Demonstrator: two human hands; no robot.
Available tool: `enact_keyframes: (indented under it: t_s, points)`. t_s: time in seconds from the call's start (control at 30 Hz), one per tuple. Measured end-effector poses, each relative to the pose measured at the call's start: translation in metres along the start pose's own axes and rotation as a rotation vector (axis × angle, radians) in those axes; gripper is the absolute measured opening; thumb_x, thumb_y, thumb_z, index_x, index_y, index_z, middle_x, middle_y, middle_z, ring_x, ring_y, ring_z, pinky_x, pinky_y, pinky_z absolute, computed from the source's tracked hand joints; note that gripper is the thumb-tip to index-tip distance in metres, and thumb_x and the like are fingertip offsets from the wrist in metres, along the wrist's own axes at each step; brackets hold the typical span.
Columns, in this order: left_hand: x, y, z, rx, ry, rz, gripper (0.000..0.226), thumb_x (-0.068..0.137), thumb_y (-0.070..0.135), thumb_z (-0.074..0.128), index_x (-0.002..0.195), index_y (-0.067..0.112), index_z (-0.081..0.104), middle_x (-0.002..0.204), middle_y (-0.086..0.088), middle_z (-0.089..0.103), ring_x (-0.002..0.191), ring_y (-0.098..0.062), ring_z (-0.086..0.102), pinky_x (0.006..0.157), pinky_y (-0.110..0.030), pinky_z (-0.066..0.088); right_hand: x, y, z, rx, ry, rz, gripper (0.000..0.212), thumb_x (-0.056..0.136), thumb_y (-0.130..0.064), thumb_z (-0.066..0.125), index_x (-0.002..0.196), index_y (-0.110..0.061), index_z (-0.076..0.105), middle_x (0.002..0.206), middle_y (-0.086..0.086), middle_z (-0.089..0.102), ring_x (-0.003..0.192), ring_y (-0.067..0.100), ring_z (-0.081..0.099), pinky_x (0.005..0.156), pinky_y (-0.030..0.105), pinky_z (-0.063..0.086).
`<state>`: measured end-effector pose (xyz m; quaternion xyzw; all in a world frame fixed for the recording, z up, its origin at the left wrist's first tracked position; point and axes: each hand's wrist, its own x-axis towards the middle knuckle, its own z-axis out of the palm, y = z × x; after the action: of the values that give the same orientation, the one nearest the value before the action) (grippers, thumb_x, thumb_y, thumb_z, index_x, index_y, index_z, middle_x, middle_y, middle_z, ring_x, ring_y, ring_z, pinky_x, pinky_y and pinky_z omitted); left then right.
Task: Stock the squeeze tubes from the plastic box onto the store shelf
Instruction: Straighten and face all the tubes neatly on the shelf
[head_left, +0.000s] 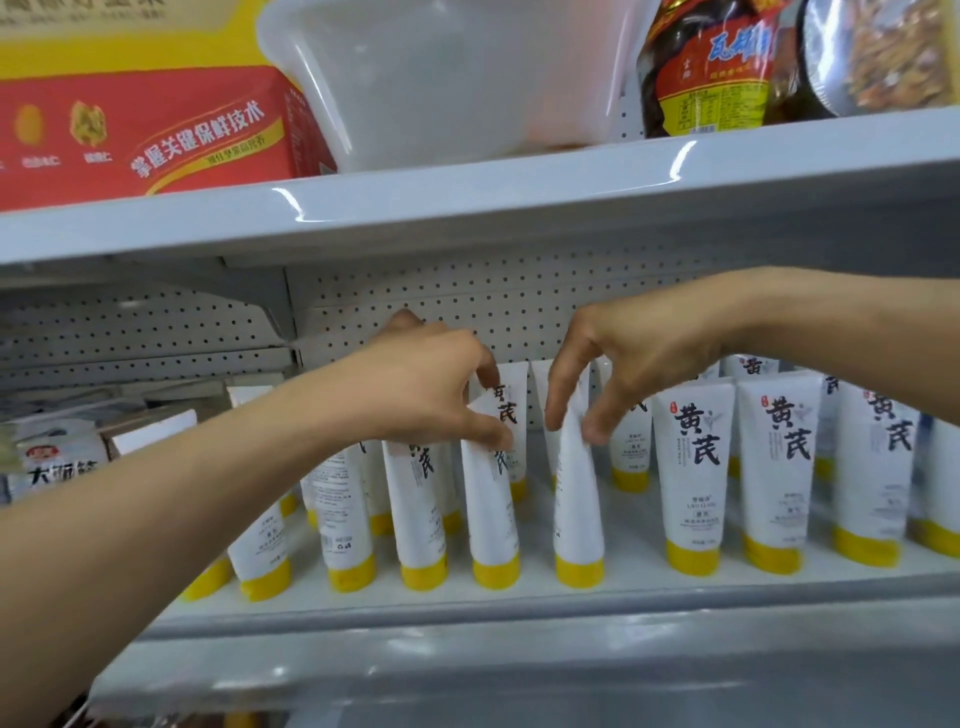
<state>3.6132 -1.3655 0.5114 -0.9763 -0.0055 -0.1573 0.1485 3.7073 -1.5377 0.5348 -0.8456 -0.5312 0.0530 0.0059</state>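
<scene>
On the shelf (631, 584), left hand (431, 384) and right hand (639, 353) pinch tubes (491, 519).

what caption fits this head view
Left hand pinches one squeeze tube, right hand the next squeeze tube, on the store shelf; plastic box above.

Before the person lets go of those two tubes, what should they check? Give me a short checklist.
1. Left hand pinches the left tube near its top: ok.
2. Right hand pinches the right tube near its top: ok.
3. Both yellow caps rest on the shelf: ok, as far as visible.
4. Labels face front like the labelled tubes at right: not ok, both held tubes are turned sideways.
5. Plastic box above emptied: cannot tell, its walls are cloudy.
</scene>
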Motion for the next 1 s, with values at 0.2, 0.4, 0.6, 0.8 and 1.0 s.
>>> enact_keyframes:
  t_s: [0.2,0.4,0.6,0.8,1.0]
  points:
    - [0.004,-0.002,0.011,-0.225,-0.007,0.040,0.046,0.077,0.043,0.075,0.120,0.031,0.063,0.112,0.010,0.067,0.104,-0.012,0.058,0.085,-0.029,0.047,0.000,0.001,0.008,-0.001,0.076,-0.015,0.009,0.082,-0.036,0.072,0.088,-0.030,0.074,0.082,-0.021,0.072,0.078,-0.001,0.066,0.080,0.025,0.051]
    - [0.010,0.001,0.015,-0.330,-0.027,0.052,0.028,0.077,0.042,0.074,0.101,0.027,0.071,0.095,0.010,0.070,0.082,-0.007,0.063,0.077,-0.035,0.056,0.000,0.002,0.012,-0.012,0.063,0.025,0.015,0.083,-0.035,0.071,0.097,-0.029,0.074,0.088,-0.022,0.072,0.082,-0.003,0.067,0.079,0.021,0.052]
    - [0.017,0.000,0.015,-0.537,-0.094,0.104,0.019,0.080,0.023,0.075,0.098,0.015,0.073,0.086,0.005,0.075,0.075,-0.012,0.072,0.072,-0.035,0.060,-0.001,0.003,0.010,-0.021,0.037,0.032,0.019,0.082,-0.035,0.072,0.099,-0.027,0.074,0.088,-0.022,0.073,0.083,-0.002,0.068,0.086,0.030,0.055]
    - [0.016,-0.003,0.020,-0.660,-0.120,0.123,0.016,0.081,0.018,0.075,0.097,0.013,0.073,0.085,0.004,0.076,0.081,-0.018,0.073,0.075,-0.034,0.060,-0.006,0.006,0.010,-0.003,0.046,0.042,0.020,0.083,-0.036,0.071,0.101,-0.027,0.074,0.088,-0.022,0.073,0.082,-0.003,0.068,0.083,0.025,0.054]
    - [0.010,-0.005,0.019,-0.699,-0.123,0.129,0.016,0.081,0.015,0.075,0.097,0.014,0.074,0.084,0.006,0.076,0.078,-0.009,0.072,0.069,-0.022,0.058,-0.005,0.007,0.011,0.018,0.055,0.054,0.019,0.083,-0.034,0.071,0.100,-0.027,0.074,0.089,-0.021,0.073,0.082,-0.004,0.068,0.083,0.024,0.053]
